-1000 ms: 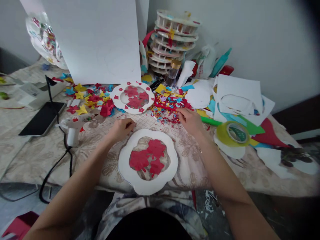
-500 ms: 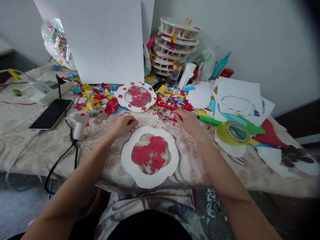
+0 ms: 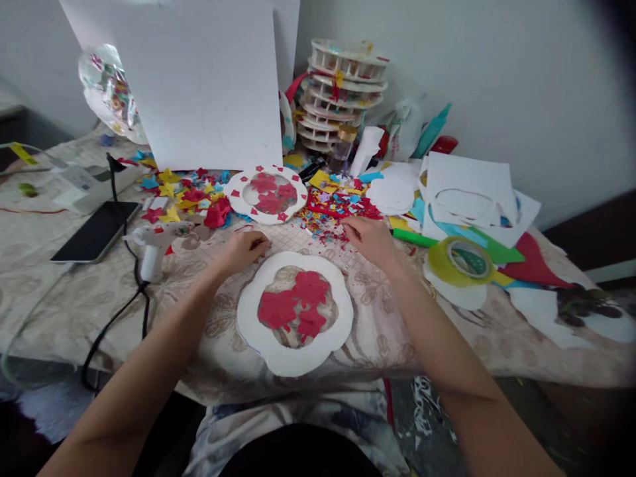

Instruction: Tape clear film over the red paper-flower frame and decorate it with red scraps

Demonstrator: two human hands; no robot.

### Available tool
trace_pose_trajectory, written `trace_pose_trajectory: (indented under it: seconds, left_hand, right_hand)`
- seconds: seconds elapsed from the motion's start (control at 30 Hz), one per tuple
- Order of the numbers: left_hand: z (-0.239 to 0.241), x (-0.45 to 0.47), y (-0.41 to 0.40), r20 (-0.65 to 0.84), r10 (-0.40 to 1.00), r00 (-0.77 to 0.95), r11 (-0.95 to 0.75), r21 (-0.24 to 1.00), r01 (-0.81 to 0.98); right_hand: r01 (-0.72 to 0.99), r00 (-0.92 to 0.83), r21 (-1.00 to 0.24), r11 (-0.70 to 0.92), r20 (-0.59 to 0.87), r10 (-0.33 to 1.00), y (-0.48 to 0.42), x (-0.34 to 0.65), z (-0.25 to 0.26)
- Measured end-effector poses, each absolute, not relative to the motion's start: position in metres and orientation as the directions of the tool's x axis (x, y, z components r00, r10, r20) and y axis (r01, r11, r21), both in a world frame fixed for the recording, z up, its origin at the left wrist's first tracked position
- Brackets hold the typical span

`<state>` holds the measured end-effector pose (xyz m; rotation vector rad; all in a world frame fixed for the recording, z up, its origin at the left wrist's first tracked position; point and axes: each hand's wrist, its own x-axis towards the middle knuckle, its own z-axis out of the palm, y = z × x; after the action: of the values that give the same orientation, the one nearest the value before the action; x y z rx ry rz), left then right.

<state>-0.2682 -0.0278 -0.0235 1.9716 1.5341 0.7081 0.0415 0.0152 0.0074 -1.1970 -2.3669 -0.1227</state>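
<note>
A white flower-shaped paper frame (image 3: 252,310) lies flat near the table's front edge, with red paper flowers (image 3: 309,289) on its see-through centre. Just beyond its upper left edge rests my left hand (image 3: 247,248), fingers curled in; whatever they may hold is hidden. My right hand (image 3: 368,238) lies to the upper right of the frame, its fingers bent together at the edge of tiny coloured paper scraps (image 3: 332,228). Anything in those fingertips is too small to make out. Farther back, a second white frame (image 3: 233,192) bears small red pieces around its rim.
Cut paper stars (image 3: 169,189) are heaped behind my left hand. A white glue gun (image 3: 153,255) and a phone (image 3: 94,232) lie at left. Yellow tape (image 3: 442,264), a green-handled tool (image 3: 413,238) and paper sheets (image 3: 467,172) lie right. A tiered white stand (image 3: 348,83) rises behind.
The whole view has shifted slightly, so most things appear a little farther left. Both hands and the frame keep their places on the table.
</note>
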Motion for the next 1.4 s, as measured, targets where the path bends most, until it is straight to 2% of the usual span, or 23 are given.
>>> trace_pose_trajectory:
  seconds: [1.03,1.4]
  left_hand:
    - [-0.031,-0.273,-0.027,0.086,0.969,0.232,-0.229,0.665,0.711]
    - [-0.028,-0.272,-0.029,0.083,0.970,0.230,-0.227,0.655,0.721]
  right_hand:
    - [0.772,-0.508,-0.137,0.621,0.456,0.731,0.016,0.047,0.015]
    - [0.789,-0.502,-0.147,0.596,0.405,0.764,0.019,0.052,0.017]
